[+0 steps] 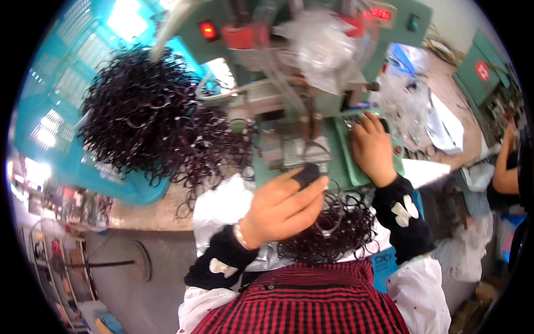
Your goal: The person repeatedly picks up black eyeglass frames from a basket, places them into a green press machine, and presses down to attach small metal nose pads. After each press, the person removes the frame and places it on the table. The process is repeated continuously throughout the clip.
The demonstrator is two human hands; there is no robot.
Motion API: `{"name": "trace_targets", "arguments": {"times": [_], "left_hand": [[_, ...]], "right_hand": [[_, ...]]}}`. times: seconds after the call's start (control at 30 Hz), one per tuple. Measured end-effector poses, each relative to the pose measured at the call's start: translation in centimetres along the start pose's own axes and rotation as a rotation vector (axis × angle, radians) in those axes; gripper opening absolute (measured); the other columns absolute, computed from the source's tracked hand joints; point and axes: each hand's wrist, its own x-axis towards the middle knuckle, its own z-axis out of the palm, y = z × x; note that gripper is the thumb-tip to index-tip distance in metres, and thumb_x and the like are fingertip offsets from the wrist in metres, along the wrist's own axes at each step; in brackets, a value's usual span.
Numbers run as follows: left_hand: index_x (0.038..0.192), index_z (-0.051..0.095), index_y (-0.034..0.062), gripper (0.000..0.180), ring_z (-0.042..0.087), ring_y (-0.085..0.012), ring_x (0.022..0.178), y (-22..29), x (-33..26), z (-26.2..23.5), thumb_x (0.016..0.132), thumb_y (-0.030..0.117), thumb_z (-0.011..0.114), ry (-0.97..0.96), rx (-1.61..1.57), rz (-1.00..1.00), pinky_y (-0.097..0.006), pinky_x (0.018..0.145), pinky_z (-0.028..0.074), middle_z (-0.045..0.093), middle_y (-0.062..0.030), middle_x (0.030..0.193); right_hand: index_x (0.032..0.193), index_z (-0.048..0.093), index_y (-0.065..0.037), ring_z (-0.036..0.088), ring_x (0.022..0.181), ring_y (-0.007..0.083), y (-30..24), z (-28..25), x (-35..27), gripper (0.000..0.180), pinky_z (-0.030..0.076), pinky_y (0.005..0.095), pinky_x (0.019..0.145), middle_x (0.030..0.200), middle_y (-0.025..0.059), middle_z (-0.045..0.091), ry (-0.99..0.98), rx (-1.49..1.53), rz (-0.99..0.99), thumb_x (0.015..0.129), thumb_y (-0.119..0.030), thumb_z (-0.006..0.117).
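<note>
My left hand (286, 209) is in front of the machine's work spot, with a black finger cot (306, 175) on one finger. Its thumb and fingers are pinched together, and what is between them is too small to make out. A thin dark arc (318, 148) shows just beyond the fingertips, by the metal fixture (295, 153). My right hand (371, 147) rests on a green tray-like panel (356, 172) to the right, fingers curled down with the tips hidden. Below both hands, in front of me, lies a pile of dark, shiny curled rings (328, 234).
A larger heap of dark rings (139, 111) fills a blue plastic basket (147, 189) at left and spills onto the table (150, 217). The green machine (403, 25) stands ahead, with a clear plastic bag (322, 47) hanging on it. Plastic bags (409, 111) lie right. Another person's arm (503, 161) shows at far right.
</note>
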Motion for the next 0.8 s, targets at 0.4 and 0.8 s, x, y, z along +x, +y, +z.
{"name": "trace_targets", "arguments": {"times": [0.4, 0.8], "left_hand": [[0.097, 0.073, 0.0051, 0.012, 0.062, -0.0241, 0.096, -5.1, -7.5, -16.9, 0.085, 0.003, 0.073, 0.297, 0.904, -0.763, -0.037, 0.088, 0.047, 0.071, -0.0058, 0.099], [0.109, 0.071, 0.0052, 0.017, 0.061, -0.0277, 0.100, -9.6, -13.9, -12.6, 0.094, 0.014, 0.067, 0.292, 0.752, -0.950, -0.037, 0.087, 0.049, 0.067, -0.0122, 0.123]], "right_hand": [[0.104, 0.070, 0.001, 0.064, 0.087, 0.0132, -0.6, -2.8, -3.0, 0.014, 0.050, 0.0275, 0.080, 0.095, 0.0074, 0.072, 0.155, 0.638, 0.557, 0.091, -0.001, 0.065], [0.098, 0.068, 0.003, 0.064, 0.090, 0.0159, 0.1, -4.3, -6.8, 0.011, 0.048, 0.0281, 0.088, 0.094, 0.0071, 0.068, 0.211, 0.586, 0.621, 0.087, 0.003, 0.067]]}}
